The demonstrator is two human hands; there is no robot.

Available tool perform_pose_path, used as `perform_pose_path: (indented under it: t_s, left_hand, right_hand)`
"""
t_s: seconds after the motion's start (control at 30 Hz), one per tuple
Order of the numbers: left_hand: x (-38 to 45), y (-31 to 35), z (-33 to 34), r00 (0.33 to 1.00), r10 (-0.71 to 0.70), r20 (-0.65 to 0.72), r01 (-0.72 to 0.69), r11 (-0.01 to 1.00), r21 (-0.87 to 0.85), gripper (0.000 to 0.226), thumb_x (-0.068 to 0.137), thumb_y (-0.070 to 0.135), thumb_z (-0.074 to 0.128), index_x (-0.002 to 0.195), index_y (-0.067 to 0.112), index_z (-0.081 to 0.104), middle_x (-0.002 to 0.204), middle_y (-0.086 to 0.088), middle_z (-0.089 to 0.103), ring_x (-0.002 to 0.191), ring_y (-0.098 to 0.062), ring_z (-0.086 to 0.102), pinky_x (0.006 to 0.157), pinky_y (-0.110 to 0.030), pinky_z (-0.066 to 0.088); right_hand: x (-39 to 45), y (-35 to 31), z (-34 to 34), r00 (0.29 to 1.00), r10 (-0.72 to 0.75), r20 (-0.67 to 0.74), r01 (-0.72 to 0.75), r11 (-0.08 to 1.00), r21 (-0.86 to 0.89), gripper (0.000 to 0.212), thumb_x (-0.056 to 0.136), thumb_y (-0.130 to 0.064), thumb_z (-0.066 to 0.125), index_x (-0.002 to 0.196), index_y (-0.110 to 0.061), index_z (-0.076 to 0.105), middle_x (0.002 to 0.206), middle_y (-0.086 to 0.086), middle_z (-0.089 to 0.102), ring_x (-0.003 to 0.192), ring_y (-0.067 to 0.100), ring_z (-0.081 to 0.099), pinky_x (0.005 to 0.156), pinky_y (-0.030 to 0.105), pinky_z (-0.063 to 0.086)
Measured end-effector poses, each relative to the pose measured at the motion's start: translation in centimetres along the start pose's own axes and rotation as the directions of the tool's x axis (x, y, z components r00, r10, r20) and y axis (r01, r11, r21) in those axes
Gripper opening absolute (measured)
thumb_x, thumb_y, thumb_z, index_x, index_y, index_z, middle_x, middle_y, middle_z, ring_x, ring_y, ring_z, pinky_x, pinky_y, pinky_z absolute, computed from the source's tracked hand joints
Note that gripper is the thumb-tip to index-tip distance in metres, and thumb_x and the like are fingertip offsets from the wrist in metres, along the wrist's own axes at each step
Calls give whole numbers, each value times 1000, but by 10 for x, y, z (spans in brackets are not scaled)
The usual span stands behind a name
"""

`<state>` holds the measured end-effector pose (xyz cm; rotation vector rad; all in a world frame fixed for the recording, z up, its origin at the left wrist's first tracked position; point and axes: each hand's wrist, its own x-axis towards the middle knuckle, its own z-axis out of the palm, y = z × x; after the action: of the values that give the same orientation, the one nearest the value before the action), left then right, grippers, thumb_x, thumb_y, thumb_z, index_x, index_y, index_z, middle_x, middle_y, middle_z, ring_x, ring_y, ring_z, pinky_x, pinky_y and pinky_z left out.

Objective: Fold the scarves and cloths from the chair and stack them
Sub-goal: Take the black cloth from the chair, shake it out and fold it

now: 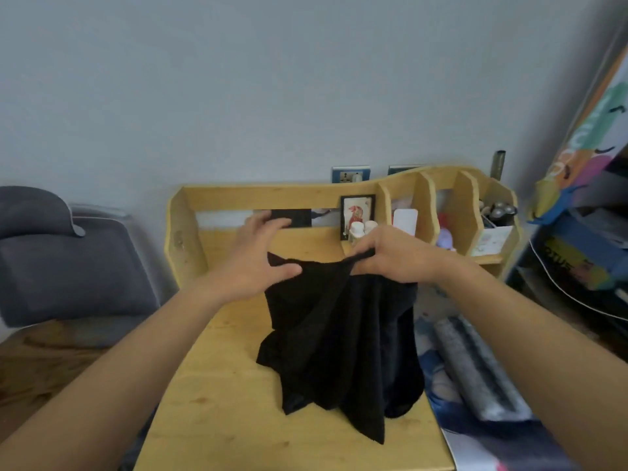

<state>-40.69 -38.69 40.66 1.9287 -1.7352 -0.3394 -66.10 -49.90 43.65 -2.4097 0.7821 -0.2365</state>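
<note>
Black fabric, a thin scarf or cloth (pixel 339 334), is hanging in loose folds at the centre of the view, its lower edge trailing onto the wooden desk (pixel 217 385) toward 6 o'clock. Judging from its crumpled drape, folding of this piece is only beginning: no crease is lying flat yet. No folded stack is showing on the desk, so most of the task appears to be left. The right hand (pixel 390 256), at 1 o'clock from the cloth's middle, is pinching the upper edge between curled fingers and thumb and is carrying the weight. The left hand (pixel 258 256), at 11 o'clock, is spreading its fingers wide, with the thumb lying against the top edge of the fabric; whether it is gripping or merely touching cannot be told, though no finger is curling round the cloth. Both hands are hovering above the desk's rear half. A grey chair (pixel 61 260) is standing at 9 o'clock, beside the desk, with no cloths plainly showing on it. Behind the hands, at 12 o'clock, a wooden shelf unit (pixel 424 198) is holding small bottles and a framed picture (pixel 356 212). Rolled grey material (pixel 482 372) is lying at 3 o'clock.
</note>
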Motion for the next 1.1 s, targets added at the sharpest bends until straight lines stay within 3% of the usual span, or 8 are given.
perform_pose_path:
  t_s: [0.1,0.23,0.37,0.5,0.57,0.73,0.87,1.1]
  left_hand:
    - [-30,43,53,964,157,212,-76,935,-347,89,85,42,80,156,42,25,149,21,43,135,3,40,112,-25,34]
    - [-31,22,89,997,-37,69,64,898,-436,14,94,20,71,100,33,67,97,15,71,102,-7,66,87,-26,49]
    - [-45,0,85,965,-119,232,219,855,-471,17,97,28,69,86,15,68,81,8,72,83,-12,67,81,-35,51]
    - [-55,-2,74,912,-78,402,274,846,-458,20,100,30,64,96,12,70,91,6,75,87,-10,69,88,-32,50]
    - [-58,-3,68,845,-78,530,357,819,-449,19,103,29,59,108,18,74,107,7,77,104,-8,70,99,-31,49]
    - [-65,-9,66,751,-88,654,345,897,-276,37,95,55,59,92,21,73,102,10,77,101,-4,69,110,-41,44]
    - [-70,-23,71,693,-78,717,361,898,-252,89,75,87,56,112,6,70,117,3,74,114,-10,66,114,-45,41]
    - [-66,-5,61,744,14,668,334,858,-390,35,97,49,62,130,36,65,128,17,69,124,-5,60,114,-41,42]
  right_hand:
    - [2,-6,40,997,-66,38,66,998,15,6,90,-25,73,90,-25,79,81,-10,73,75,6,67,73,30,53]
    - [-5,1,54,990,79,-120,-39,951,305,50,95,-66,46,117,-28,70,101,-17,65,97,5,61,93,35,50]
    - [-18,34,51,948,317,-8,-119,379,918,69,96,-72,36,126,-17,65,78,-3,43,68,13,42,69,33,36]
    - [-26,51,62,984,178,-9,31,-121,992,61,90,-26,48,148,-7,44,94,7,48,79,20,48,75,37,42]
    - [-29,49,65,989,139,-45,75,-216,973,69,81,-3,39,150,-3,40,96,9,49,82,21,52,78,35,48]
    - [-30,43,72,966,185,-182,148,183,972,51,92,18,45,137,-3,55,144,0,47,130,17,52,102,34,51]
    - [-40,41,69,940,174,-292,178,482,858,49,85,17,63,126,-10,65,125,1,65,119,11,61,94,26,52]
    - [-48,34,63,952,140,-271,155,543,825,30,82,12,69,96,-13,77,97,11,71,95,23,67,90,37,54]
